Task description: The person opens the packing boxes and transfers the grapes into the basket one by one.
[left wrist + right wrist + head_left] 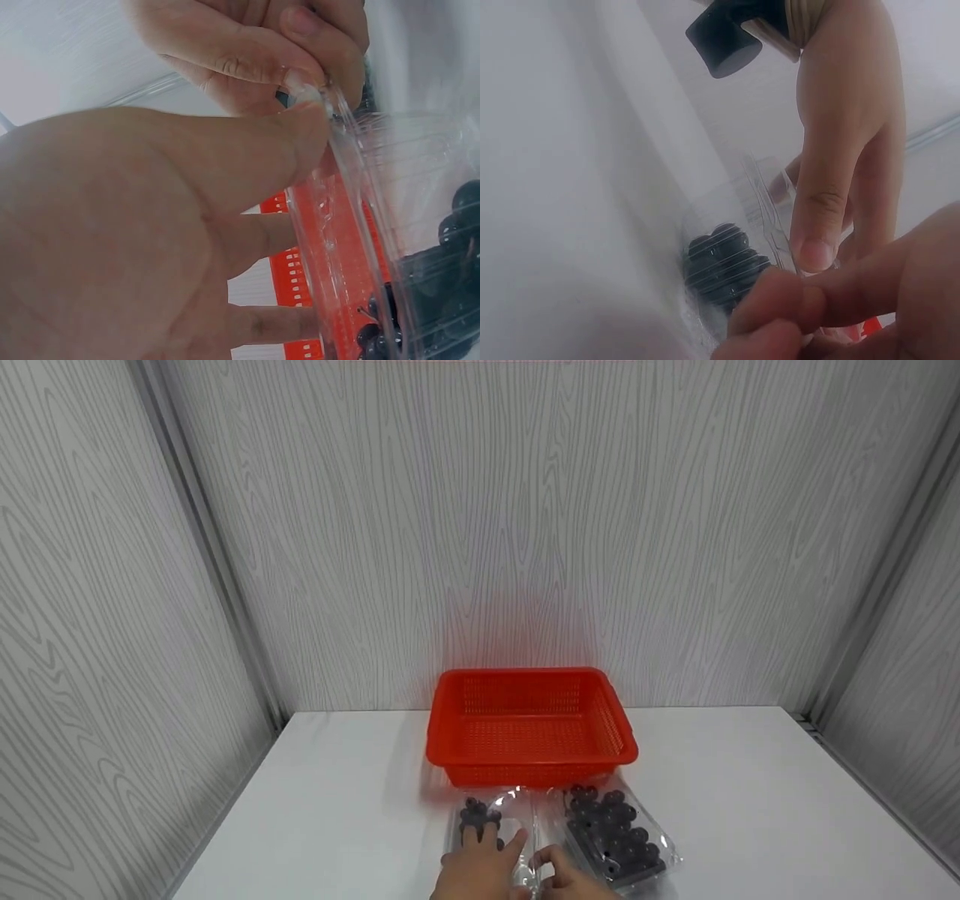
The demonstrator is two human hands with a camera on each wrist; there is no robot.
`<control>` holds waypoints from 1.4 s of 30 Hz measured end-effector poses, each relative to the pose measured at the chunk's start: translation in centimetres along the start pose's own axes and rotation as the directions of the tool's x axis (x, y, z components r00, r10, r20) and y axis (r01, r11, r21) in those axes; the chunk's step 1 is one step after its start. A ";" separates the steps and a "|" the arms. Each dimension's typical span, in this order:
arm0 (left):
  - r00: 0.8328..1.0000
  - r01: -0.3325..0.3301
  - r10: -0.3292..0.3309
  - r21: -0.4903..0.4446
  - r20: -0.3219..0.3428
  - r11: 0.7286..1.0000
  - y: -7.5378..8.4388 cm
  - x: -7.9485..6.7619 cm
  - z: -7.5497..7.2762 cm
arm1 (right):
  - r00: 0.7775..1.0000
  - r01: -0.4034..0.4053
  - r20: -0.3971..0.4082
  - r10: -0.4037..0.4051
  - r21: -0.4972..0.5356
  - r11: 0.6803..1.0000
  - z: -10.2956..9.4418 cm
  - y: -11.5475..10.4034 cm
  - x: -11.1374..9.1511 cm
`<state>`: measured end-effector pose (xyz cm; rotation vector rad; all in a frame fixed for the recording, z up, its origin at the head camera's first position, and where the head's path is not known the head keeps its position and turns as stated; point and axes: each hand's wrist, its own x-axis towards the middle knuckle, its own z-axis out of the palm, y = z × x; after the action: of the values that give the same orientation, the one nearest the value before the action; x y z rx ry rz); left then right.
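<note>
Two clear plastic clamshell boxes of dark grapes lie side by side in the head view. Over the left-hand grape box (512, 808), my left hand (476, 874) has its fingers spread across the top. The left wrist view shows that hand's thumb on the near edge of the box and its fingers reaching past the plastic. My right hand (571, 883) pinches the same edge close to the left thumb, fingers curled. Dark grapes (724, 262) show through the plastic in the right wrist view. The lower part of this box is hidden by my hands.
Just behind the boxes stands a red plastic basket (532, 763) with mesh sides. To the right, the second grape box (611, 836) lies at a slant near my right hand. White wood-grain panels (517, 510) enclose the white table (330, 810) at the back and sides.
</note>
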<state>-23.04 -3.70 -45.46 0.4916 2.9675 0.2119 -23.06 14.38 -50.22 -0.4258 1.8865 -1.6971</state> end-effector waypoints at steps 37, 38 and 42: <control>0.999 0.014 -0.015 -0.040 -0.036 0.999 -0.1 0.2 -0.1 | 0.998 -0.018 -0.067 0.017 -0.009 1.000 0.2 0.4 0.2; 0.999 0.014 -0.015 -0.038 -0.041 0.999 -0.1 0.3 0.0 | 0.997 -0.022 -0.069 0.021 -0.007 1.000 0.2 0.4 0.3; 0.999 0.020 -0.021 -0.025 -0.043 0.999 -0.1 0.3 0.2 | 0.998 -0.024 -0.066 0.024 0.005 1.000 0.2 0.3 0.4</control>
<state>-23.30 -3.63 -45.74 0.4590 3.0071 0.2594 -23.19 14.02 -50.56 -0.3478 1.9271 -1.7190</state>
